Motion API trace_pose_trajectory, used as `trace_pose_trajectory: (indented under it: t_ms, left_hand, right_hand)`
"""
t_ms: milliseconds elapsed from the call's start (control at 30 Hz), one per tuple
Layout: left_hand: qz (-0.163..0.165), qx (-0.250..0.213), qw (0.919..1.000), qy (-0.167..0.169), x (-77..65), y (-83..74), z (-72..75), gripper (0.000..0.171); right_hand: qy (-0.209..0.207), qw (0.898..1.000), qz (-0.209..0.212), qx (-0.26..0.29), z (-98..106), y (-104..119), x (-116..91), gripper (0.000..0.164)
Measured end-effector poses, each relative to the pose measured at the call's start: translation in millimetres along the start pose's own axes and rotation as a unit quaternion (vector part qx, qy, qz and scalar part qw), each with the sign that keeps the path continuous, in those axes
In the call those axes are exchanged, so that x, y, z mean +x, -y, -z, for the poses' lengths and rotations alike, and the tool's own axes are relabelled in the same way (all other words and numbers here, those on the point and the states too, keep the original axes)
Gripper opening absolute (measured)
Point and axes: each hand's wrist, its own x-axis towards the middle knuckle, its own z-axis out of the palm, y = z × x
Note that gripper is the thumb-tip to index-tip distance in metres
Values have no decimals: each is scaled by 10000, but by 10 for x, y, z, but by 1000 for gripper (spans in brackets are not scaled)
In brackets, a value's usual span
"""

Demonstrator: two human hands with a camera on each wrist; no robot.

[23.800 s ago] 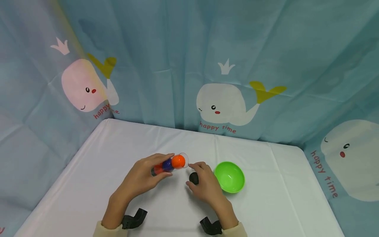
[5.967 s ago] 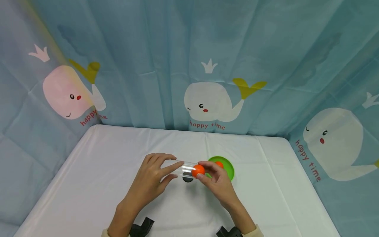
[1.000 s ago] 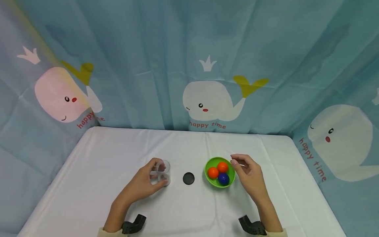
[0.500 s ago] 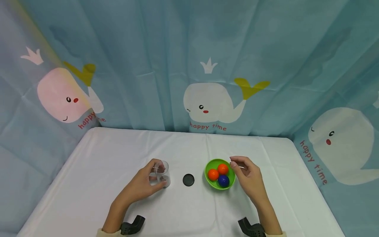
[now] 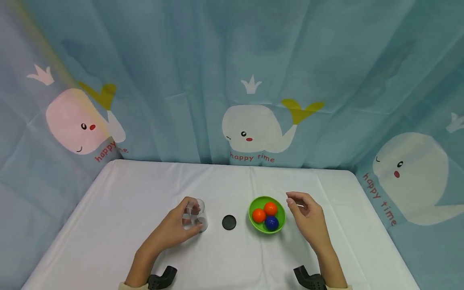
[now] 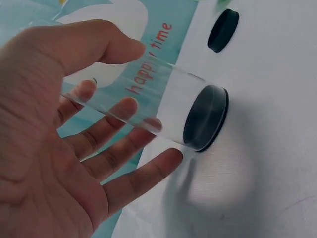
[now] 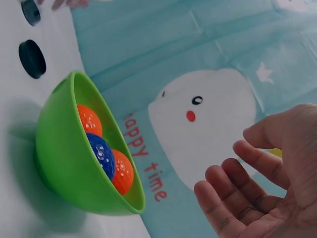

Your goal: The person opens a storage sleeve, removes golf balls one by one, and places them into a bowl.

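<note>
My left hand holds a clear plastic tube upright at the table, thumb on one side and fingers behind it. In the left wrist view the tube is see-through with nothing inside, and a black cap closes its lower end. Two orange balls and a dark blue ball lie in a small green bowl. To the right of this bowl my right hand hovers beside the rim, fingers loosely bent, holding nothing.
A loose black cap lies on the white tablecloth between tube and bowl. Behind the table hangs a blue curtain with printed whales. Each wrist wears a black camera mount.
Earlier the tube held balls and the right hand had one at its mouth; now the balls lie in the bowl and the tube stands upright. Lately the right hand has drawn slightly away from the bowl.
</note>
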Motion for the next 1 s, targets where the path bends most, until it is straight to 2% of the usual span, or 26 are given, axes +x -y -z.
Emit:
trace_pose_trajectory:
  t_ms: [367, 500, 667, 733, 867, 1000]
  left_hand:
    - [55, 183, 9998, 39, 43, 51, -14, 49]
    - [30, 498, 9987, 30, 29, 50, -25, 55]
    - [-61, 1226, 9924, -62, -63, 55, 31, 88]
    - [-104, 1466, 9891, -132, -106, 52, 68, 94]
    - [-346, 1746, 9834, -349, -191, 30, 125, 87]
    - [-748, 2002, 9747, -662, -266, 38, 160, 77]
  right_hand:
    - [-86, 9998, 154, -119, -27, -68, 49, 22]
    - [-152, 9994, 257, -168, 2, -41, 58, 20]
    - [-202, 9989, 297, -295, 55, -72, 61, 21]
    - [-233, 9985, 294, -391, 79, -106, 47, 22]
    - [-227, 9989, 207, -345, 134, -184, 14, 28]
    - [-143, 9998, 128, -104, 194, -255, -1, 34]
